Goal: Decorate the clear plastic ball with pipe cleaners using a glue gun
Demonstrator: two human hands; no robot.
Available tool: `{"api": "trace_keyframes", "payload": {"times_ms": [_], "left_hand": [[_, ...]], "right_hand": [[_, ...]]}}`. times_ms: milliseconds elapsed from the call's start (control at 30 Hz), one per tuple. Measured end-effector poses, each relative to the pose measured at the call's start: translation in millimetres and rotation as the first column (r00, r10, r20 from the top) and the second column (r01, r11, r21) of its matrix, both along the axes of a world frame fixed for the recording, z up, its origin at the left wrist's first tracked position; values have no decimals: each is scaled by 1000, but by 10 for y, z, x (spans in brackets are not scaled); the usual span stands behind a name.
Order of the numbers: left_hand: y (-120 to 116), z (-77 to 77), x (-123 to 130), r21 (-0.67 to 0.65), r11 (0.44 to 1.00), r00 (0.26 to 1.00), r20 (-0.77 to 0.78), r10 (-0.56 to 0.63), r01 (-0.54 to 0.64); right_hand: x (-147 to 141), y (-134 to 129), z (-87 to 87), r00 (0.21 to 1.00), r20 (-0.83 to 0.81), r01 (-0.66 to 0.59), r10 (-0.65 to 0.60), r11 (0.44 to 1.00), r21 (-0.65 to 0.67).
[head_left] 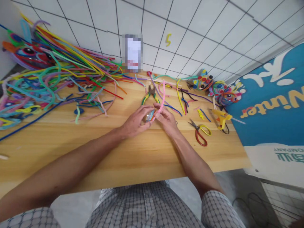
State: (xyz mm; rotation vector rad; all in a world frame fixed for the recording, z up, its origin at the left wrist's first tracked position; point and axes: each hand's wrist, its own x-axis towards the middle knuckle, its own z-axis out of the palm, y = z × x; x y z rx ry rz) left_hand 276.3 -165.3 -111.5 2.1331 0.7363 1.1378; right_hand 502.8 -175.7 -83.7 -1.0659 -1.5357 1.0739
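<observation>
My left hand (137,122) is closed around a small clear ball (148,116) with blue and orange strips on it. A pink pipe cleaner (163,96) rises from between the fingers of my right hand (167,121), curving upward over the table. Both hands meet at the ball, and fingers cover much of it. Just beyond them lie pliers (151,94) with green and yellow handles, jaws pointing to the wall. Scissors (200,131) with one red and one yellow handle rest to the right of my right hand.
A big heap of coloured pipe cleaners (78,68) spreads over the left and back. Decorated fish-like crafts stand at the left (33,55) and back right (228,95). A yellow glue gun (221,118) lies near the right edge. A phone with a blurred screen (133,53) leans on the tiled wall.
</observation>
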Motion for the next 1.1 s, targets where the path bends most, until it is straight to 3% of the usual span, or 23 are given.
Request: {"api": "trace_keyframes", "payload": {"times_ms": [367, 933, 1100], "left_hand": [[-17, 34, 1, -25, 1000, 1000, -24, -8, 8], [-10, 52, 6, -76, 997, 997, 74, 23, -18], [24, 3, 21, -258, 965, 976, 194, 99, -47]], "right_hand": [[-43, 35, -105, 995, -60, 80, -81, 996, -33], [-167, 40, -140, 987, -131, 80, -91, 993, -91], [-97, -31, -94, 997, -45, 61, -60, 998, 22]]}}
